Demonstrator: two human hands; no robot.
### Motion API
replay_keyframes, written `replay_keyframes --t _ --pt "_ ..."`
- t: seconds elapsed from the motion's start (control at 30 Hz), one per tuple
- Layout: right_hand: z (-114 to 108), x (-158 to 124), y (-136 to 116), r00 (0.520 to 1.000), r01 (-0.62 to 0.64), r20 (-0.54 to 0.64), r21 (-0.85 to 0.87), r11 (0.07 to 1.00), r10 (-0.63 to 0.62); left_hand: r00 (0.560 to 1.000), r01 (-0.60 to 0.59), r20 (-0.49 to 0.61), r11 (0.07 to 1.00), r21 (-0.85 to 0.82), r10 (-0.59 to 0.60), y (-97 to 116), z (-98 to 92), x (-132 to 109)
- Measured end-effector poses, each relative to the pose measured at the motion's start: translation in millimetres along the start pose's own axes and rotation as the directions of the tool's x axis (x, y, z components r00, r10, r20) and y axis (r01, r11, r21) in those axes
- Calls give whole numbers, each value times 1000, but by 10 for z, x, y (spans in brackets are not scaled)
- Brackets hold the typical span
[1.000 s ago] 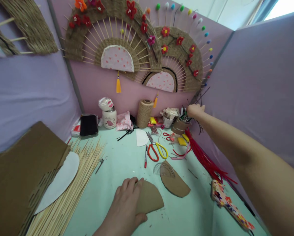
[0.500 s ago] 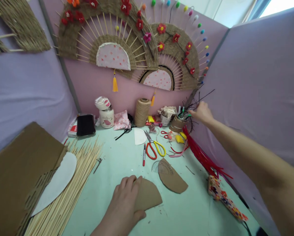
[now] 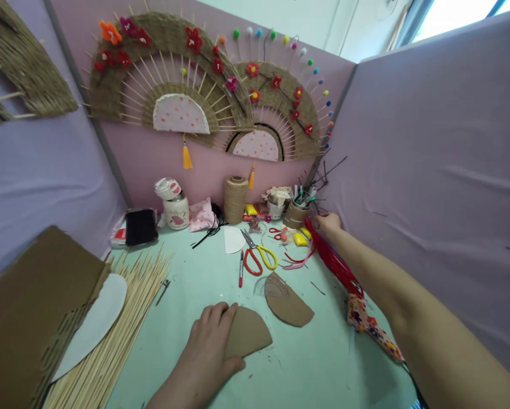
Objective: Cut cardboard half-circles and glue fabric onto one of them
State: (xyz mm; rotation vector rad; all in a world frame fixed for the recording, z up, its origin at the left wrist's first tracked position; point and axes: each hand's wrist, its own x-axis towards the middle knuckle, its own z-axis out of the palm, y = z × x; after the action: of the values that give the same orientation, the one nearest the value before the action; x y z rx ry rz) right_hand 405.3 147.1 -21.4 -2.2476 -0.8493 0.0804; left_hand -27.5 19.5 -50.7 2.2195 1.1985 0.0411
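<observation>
My left hand (image 3: 206, 346) lies over a half-round piece of brown cardboard (image 3: 253, 335), its thumb along the lower edge and fingers across the left end. Right of it, a second cardboard half-round (image 3: 293, 309) lies partly over a clear protractor (image 3: 261, 286). Stretched to the back right corner, my right hand (image 3: 329, 222) has its fingers curled together beside the top of a bundle of red pipe cleaners (image 3: 334, 264), just below the dark twigs (image 3: 323, 176). What its fingertips pinch, if anything, is too small to tell.
Scissors (image 3: 255, 253) and a red marker (image 3: 241, 270) lie mid-table. Twine (image 3: 235, 200) and a brush pot (image 3: 296, 215) stand at the back. Thin sticks (image 3: 122, 324) and corrugated cardboard (image 3: 33, 318) fill the left; a flower-patterned glue gun (image 3: 372, 329) lies right.
My right hand has come down from the twigs to beside the top of the red pipe cleaners. My left hand stays on the cardboard. The whole view has shifted slightly.
</observation>
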Motion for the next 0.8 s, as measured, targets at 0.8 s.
replay_keyframes --t 0.8 --pt "-1074 777 -1723 834 442 199 -798 409 -514 999 27 21 1000 -9 -26 20 -2 11"
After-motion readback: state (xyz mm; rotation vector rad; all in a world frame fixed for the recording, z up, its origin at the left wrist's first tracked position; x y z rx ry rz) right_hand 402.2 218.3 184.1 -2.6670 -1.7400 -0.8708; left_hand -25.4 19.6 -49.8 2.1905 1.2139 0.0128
